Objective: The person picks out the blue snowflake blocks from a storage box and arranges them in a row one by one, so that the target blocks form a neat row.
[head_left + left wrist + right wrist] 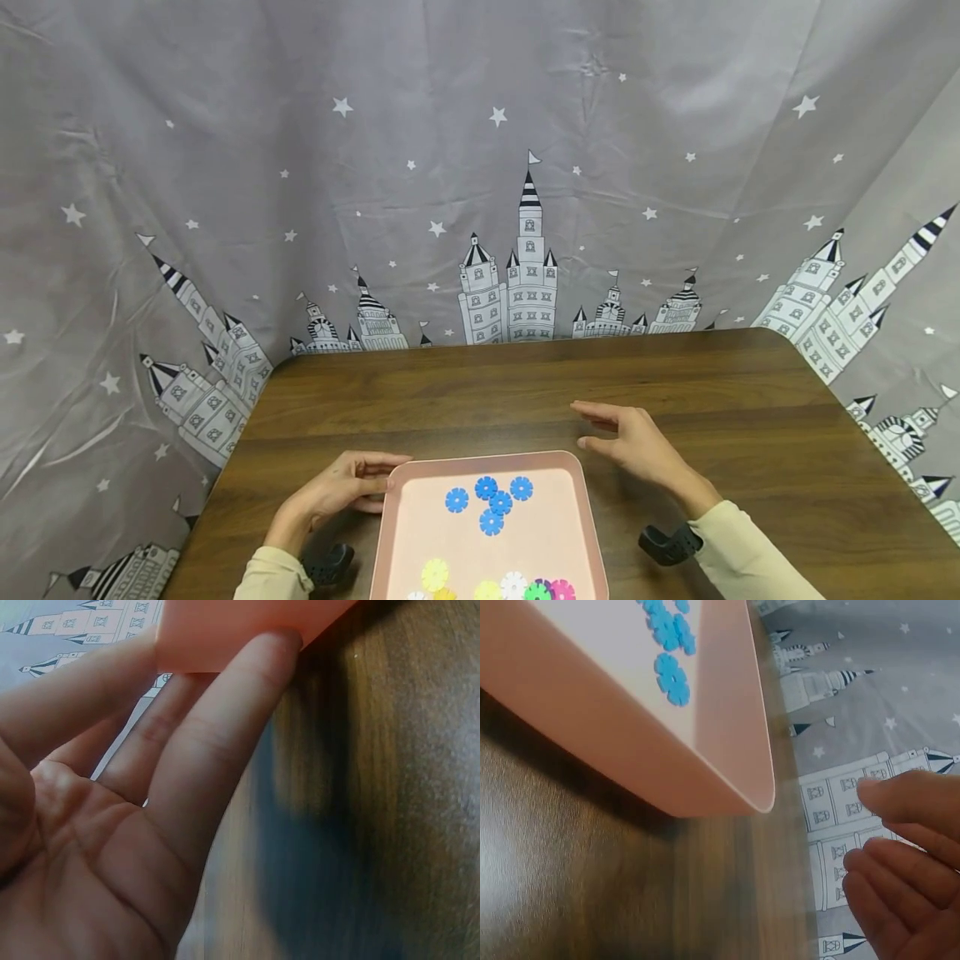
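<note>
A pink tray (pixel 487 546) with a raised rim lies at the near edge of the head view. My left hand (pixel 348 483) holds its far left corner, with fingers and thumb against the outer walls. In the left wrist view, the fingertips of that hand (pixel 142 772) touch the pink wall. My right hand (pixel 633 442) hovers off the tray's far right corner, fingers slightly bent, holding nothing. Several blue notched plastic discs (pixel 500 502) lie in the tray's far half, some overlapping. Nearer are a yellow disc (pixel 435 575), a white disc (pixel 513 585) and a green disc (pixel 537 592).
The tray stands on a dark brown wooden table (pixel 720 417). Behind it hangs a grey curtain (pixel 450 167) printed with castles and stars. Black straps circle both wrists. The head frame's lower edge cuts off the near part of the tray.
</note>
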`<state>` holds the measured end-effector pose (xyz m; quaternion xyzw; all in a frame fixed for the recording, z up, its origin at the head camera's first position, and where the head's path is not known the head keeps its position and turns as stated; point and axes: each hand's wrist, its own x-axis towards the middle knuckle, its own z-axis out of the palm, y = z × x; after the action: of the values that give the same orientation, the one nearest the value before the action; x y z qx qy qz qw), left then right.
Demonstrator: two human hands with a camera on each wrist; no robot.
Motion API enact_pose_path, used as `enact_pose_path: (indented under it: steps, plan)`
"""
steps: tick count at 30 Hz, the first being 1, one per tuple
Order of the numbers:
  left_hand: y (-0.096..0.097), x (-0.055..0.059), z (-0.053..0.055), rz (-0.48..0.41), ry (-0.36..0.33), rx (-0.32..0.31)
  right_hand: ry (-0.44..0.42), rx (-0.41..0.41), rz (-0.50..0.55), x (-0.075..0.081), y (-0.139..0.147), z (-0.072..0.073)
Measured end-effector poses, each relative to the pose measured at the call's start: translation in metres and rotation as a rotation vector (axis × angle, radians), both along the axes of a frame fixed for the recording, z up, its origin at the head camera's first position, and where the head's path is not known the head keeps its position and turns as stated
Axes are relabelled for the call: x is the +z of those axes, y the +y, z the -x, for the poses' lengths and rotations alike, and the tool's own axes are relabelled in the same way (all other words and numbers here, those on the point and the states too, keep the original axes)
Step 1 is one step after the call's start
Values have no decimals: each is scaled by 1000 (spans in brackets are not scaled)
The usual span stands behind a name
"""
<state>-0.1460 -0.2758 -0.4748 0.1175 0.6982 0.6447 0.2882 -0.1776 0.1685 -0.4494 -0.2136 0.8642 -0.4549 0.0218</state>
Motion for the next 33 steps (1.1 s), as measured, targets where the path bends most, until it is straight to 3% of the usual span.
enact_pose_path:
  steps: [9, 14, 19, 33]
  plan:
    - [1, 2, -1, 9, -25, 13, -9, 115, 37, 0, -11, -2]
    - [1, 3, 0, 4, -25, 5, -69, 199, 53, -2, -14, -5]
    - [0, 3, 0, 0, -31, 4, -79, 269, 13, -5, -17, -6]
    - [-1, 1, 2, -4, -42, -10, -109, 295, -52, -9, -29, -12]
